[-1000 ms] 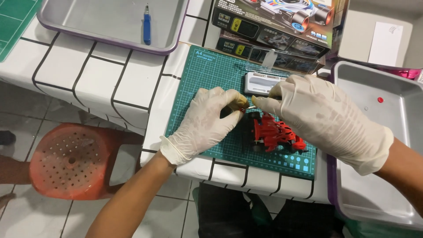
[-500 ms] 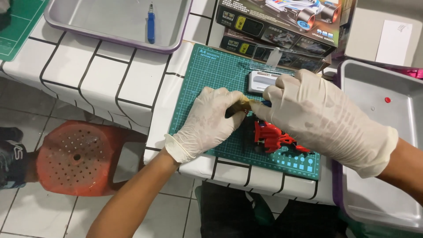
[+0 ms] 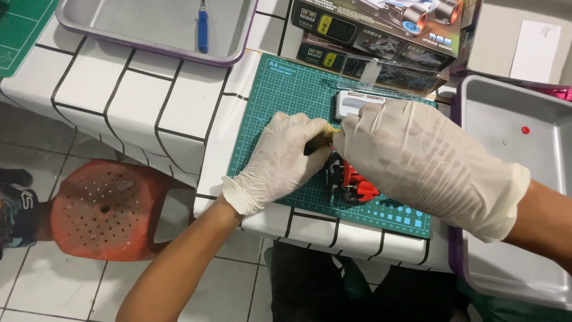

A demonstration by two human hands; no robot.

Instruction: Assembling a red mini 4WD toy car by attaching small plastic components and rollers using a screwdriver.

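Both my hands wear white gloves and meet over a green cutting mat (image 3: 280,95). My left hand (image 3: 283,158) is curled around a small dark and yellowish piece (image 3: 319,142), pinched at its fingertips. My right hand (image 3: 417,158) comes in from the right and grips the same piece at its fingertips. Just below them a red and black toy car chassis (image 3: 351,182) rests on the mat, partly covered by my right hand. A small white and grey box (image 3: 351,102) lies beyond my knuckles.
A grey tray (image 3: 149,30) at the top holds a blue-handled tool (image 3: 203,27). Another grey tray (image 3: 512,179) at the right holds a tiny red part (image 3: 525,129). Printed model-kit boxes (image 3: 381,30) stand behind the mat. A red perforated stool (image 3: 101,206) sits on the floor below left.
My hands have stayed joined on the small piece and shifted slightly down and left over the mat. The red chassis is now more hidden under my right hand.
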